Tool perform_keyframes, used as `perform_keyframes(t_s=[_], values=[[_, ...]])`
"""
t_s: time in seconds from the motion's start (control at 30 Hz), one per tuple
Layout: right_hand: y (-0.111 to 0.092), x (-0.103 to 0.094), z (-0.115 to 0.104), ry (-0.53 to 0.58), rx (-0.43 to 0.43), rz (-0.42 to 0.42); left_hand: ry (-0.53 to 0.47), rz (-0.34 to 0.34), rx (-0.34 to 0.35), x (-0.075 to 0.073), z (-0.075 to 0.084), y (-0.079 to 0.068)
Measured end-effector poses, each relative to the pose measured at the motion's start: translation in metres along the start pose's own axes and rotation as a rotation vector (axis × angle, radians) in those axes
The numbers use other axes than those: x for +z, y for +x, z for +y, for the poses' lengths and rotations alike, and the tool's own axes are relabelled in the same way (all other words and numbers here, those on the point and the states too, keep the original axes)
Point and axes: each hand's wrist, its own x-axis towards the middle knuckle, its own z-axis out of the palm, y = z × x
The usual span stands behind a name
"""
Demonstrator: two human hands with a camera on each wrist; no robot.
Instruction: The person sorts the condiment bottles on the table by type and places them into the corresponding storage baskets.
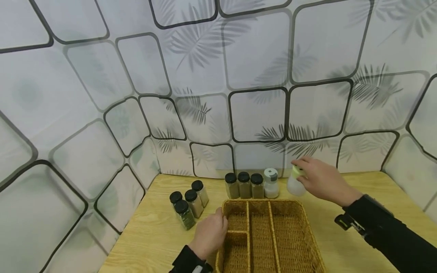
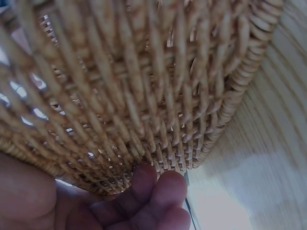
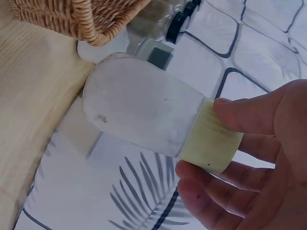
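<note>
My right hand (image 1: 324, 181) grips the pale yellow-green lid (image 3: 211, 136) of a frosted white bottle (image 3: 144, 103), fingertips and thumb on opposite sides of it. In the head view that bottle stands upright at the back of the table, right of a white-filled jar (image 1: 271, 187) with a grey-white cap. My left hand (image 1: 209, 232) grips the left side of a woven wicker basket (image 1: 300, 212) near its back corner. Bent fingers (image 2: 168, 189) touch the outer weave in the left wrist view. Dividers split the basket into compartments, and its near end lies outside the head view.
Black-capped spice jars (image 1: 244, 185) line the back, beside the white-filled jar. Several more spice jars (image 1: 186, 214) cluster left of the basket. A patterned cloth wall (image 1: 259, 113) encloses the wooden table (image 1: 153, 231) behind and at the sides.
</note>
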Motion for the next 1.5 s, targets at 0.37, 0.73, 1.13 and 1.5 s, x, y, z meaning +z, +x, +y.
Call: perform_keyframes(t_s=[0.37,0.73,1.13,1.5], values=[[-0.007,-0.016,-0.010,-0.018,-0.018,0.076,-0.011,-0.028,-0.013,0.001,-0.002,0.000],[-0.015,-0.023,-0.022,-0.013,-0.048,0.109,-0.028,-0.034,-0.026,0.001,-0.002,0.002],[-0.023,-0.024,-0.037,0.018,-0.092,0.105,-0.023,-0.018,-0.015,0.000,-0.001,0.001],[-0.030,-0.014,-0.053,0.038,-0.109,0.056,-0.013,-0.013,-0.025,0.001,-0.001,0.001]])
